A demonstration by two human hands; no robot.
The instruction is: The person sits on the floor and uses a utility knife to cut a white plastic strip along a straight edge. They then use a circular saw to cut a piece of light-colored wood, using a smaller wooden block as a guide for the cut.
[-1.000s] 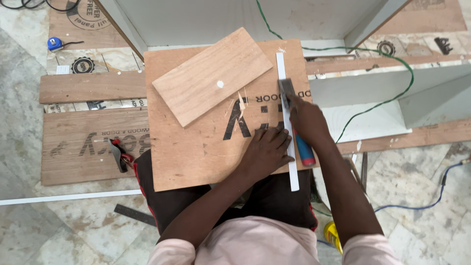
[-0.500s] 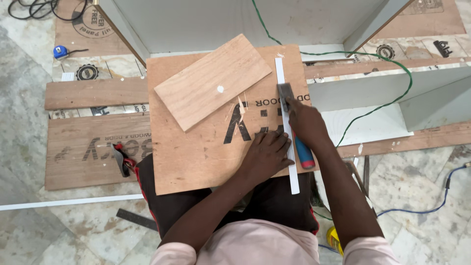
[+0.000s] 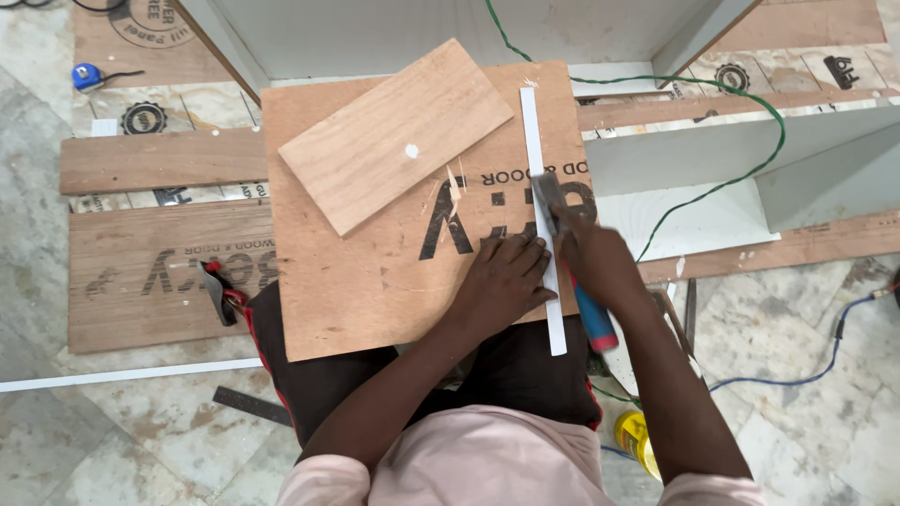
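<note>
At the floor's left edge lay printed plywood boards and one small blue tape measure (image 3: 86, 76). One large plywood sheet (image 3: 375, 272) rested across the person's lap as a worktop, with one smaller plain wooden board (image 3: 394, 131) lying askew on its far left corner.

The left hand (image 3: 506, 281) lay flat, fingers spread, on the sheet's near right part, its fingertips pressing down one white strip (image 3: 541, 206). The strip's long axis ran from far to near along the sheet's right edge, its near end sticking out past the near edge.

The right hand (image 3: 591, 258) was just right of the strip, closed on one tool with a blue and red handle (image 3: 592, 323), its grey head (image 3: 547, 195) blurred against the strip. Both hands met at the strip's middle. One green cable (image 3: 731, 178) curved across the floor to the right.
</note>
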